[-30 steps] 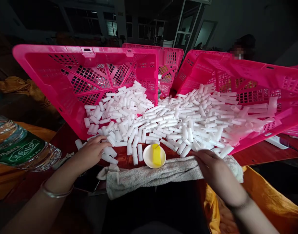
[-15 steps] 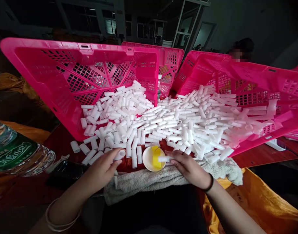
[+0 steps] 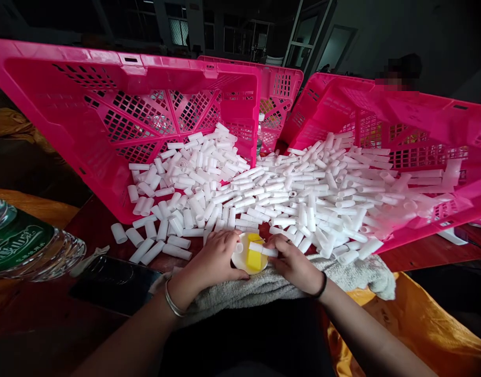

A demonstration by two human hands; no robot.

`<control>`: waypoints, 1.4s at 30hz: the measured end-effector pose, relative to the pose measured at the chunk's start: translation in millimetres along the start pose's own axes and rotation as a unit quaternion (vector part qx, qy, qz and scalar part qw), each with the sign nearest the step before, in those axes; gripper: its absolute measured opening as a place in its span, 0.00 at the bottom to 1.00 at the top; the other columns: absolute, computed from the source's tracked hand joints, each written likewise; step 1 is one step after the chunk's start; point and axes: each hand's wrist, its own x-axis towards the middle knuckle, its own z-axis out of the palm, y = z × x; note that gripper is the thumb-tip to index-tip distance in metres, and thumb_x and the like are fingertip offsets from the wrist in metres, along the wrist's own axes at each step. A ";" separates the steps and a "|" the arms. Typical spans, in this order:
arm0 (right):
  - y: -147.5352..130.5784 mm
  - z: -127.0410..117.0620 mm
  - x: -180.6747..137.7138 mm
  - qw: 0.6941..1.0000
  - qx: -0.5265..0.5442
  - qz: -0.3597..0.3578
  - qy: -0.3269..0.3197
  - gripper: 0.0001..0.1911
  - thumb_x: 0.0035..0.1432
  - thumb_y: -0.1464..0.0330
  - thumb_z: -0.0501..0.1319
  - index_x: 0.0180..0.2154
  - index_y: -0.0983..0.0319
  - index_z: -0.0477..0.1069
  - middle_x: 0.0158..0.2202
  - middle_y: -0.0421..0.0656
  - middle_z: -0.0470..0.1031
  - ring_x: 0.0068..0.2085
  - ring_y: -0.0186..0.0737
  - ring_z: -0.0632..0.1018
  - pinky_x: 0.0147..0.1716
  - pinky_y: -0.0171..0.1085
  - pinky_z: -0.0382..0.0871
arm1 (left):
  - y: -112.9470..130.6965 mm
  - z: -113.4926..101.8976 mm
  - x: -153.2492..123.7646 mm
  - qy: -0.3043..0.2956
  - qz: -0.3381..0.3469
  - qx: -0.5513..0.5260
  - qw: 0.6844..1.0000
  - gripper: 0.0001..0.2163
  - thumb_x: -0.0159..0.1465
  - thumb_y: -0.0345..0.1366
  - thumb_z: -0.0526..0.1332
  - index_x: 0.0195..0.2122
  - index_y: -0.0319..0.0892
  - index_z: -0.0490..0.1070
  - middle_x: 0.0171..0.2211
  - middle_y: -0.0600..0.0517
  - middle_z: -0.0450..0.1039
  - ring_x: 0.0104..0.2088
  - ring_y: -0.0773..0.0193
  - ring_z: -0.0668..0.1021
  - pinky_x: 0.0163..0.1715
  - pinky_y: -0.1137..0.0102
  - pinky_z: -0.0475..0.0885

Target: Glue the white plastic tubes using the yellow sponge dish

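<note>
My left hand (image 3: 215,259) is closed round a short white plastic tube (image 3: 239,247) at the left rim of a small white dish (image 3: 237,260). My right hand (image 3: 293,262) pinches another white tube (image 3: 262,248) and holds it over the yellow sponge (image 3: 254,257) that lies in the dish. The two tubes point end to end, almost touching. Both hands rest on a grey towel (image 3: 342,275) along the table's near edge. Behind them lies a big heap of white tubes (image 3: 272,193).
Two tipped pink crates, left (image 3: 87,104) and right (image 3: 421,136), spill the tubes onto the red table (image 3: 421,246); a third pink crate (image 3: 275,89) stands behind. A water bottle (image 3: 24,243) lies at left, a dark phone (image 3: 110,283) near it. Another person (image 3: 400,70) sits far right.
My left hand picked a tube from the loose ones at left and came right to the dish. My right hand brought its tube left over the sponge. The hands now meet.
</note>
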 end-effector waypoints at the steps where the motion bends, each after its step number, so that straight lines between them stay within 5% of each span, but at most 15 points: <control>1: -0.5 0.2 -0.8 0.998 0.037 0.047 -0.007 0.10 0.62 0.68 0.56 0.47 0.60 0.67 0.40 0.47 0.73 0.38 0.41 0.76 0.36 0.41 0.75 | -0.1 -0.1 0.5 -0.002 0.002 -0.001 1.000 0.39 0.42 0.48 0.74 0.53 0.43 0.61 0.53 0.42 0.69 0.54 0.45 0.70 0.52 0.53 0.63; 4: -2.2 1.9 -3.2 0.994 0.041 0.099 0.004 0.10 0.63 0.66 0.55 0.45 0.62 0.68 0.38 0.47 0.73 0.36 0.41 0.76 0.35 0.41 0.74 | -0.3 -1.2 0.9 -0.001 0.007 0.001 1.000 0.39 0.41 0.47 0.75 0.53 0.42 0.61 0.52 0.42 0.70 0.54 0.45 0.71 0.53 0.53 0.62; 9: -8.5 2.5 -7.6 0.999 -0.029 -0.023 0.024 0.08 0.62 0.68 0.57 0.43 0.61 0.70 0.41 0.49 0.68 0.43 0.44 0.74 0.42 0.44 0.72 | 0.9 -2.2 0.9 -0.001 -0.010 0.006 1.000 0.38 0.41 0.48 0.74 0.51 0.43 0.63 0.52 0.42 0.70 0.53 0.45 0.72 0.52 0.52 0.63; 14: -16.5 7.3 -11.7 0.996 0.008 0.068 0.050 0.07 0.65 0.66 0.54 0.42 0.61 0.68 0.33 0.45 0.70 0.34 0.40 0.74 0.34 0.39 0.73 | 0.4 -0.9 -0.4 0.005 -0.009 0.006 1.000 0.35 0.41 0.48 0.74 0.48 0.43 0.64 0.53 0.43 0.70 0.52 0.45 0.72 0.51 0.53 0.63; 19: -21.3 11.8 -17.8 0.996 -0.047 -0.028 0.068 0.06 0.62 0.70 0.56 0.41 0.60 0.70 0.40 0.48 0.68 0.43 0.43 0.73 0.41 0.43 0.73 | -0.9 0.1 -1.3 0.007 -0.001 0.011 1.000 0.31 0.43 0.48 0.74 0.45 0.44 0.65 0.54 0.43 0.70 0.54 0.46 0.71 0.52 0.52 0.61; 23: -23.1 13.1 -21.3 0.994 -0.007 0.054 0.090 0.07 0.64 0.68 0.56 0.44 0.59 0.69 0.37 0.47 0.71 0.39 0.43 0.75 0.38 0.42 0.75 | -0.1 -0.4 -1.0 0.005 -0.008 0.010 1.000 0.34 0.44 0.49 0.73 0.50 0.44 0.64 0.53 0.43 0.70 0.53 0.45 0.72 0.52 0.52 0.61; 28: -25.4 16.2 -25.9 0.993 -0.070 -0.022 0.096 0.08 0.63 0.72 0.55 0.41 0.60 0.71 0.40 0.49 0.68 0.45 0.44 0.73 0.42 0.43 0.74 | 0.3 -1.3 -1.3 -0.001 -0.008 0.019 1.000 0.33 0.44 0.48 0.73 0.49 0.44 0.64 0.54 0.43 0.70 0.54 0.46 0.71 0.53 0.52 0.61; 34: -25.9 14.6 -27.9 0.994 -0.004 0.069 0.089 0.07 0.63 0.67 0.57 0.44 0.60 0.67 0.37 0.46 0.73 0.37 0.41 0.76 0.36 0.40 0.76 | 1.2 -1.9 -0.8 -0.004 -0.011 0.022 1.000 0.36 0.44 0.49 0.73 0.52 0.43 0.62 0.53 0.43 0.70 0.54 0.46 0.71 0.52 0.52 0.61; 39: -20.4 15.7 -34.6 0.983 -0.139 -0.091 0.083 0.10 0.62 0.75 0.55 0.43 0.60 0.71 0.43 0.48 0.71 0.45 0.44 0.74 0.43 0.43 0.74 | 1.8 -4.6 -0.9 0.000 0.007 0.035 0.999 0.35 0.45 0.50 0.72 0.51 0.43 0.62 0.54 0.43 0.69 0.55 0.44 0.69 0.54 0.50 0.60; 42: -22.3 16.3 -34.8 0.986 -0.074 -0.099 0.113 0.10 0.61 0.76 0.57 0.43 0.58 0.69 0.44 0.46 0.72 0.45 0.43 0.75 0.44 0.44 0.73 | 6.4 -15.9 -3.6 0.039 0.022 0.066 0.997 0.24 0.55 0.49 0.66 0.47 0.41 0.63 0.56 0.39 0.65 0.58 0.41 0.66 0.56 0.47 0.59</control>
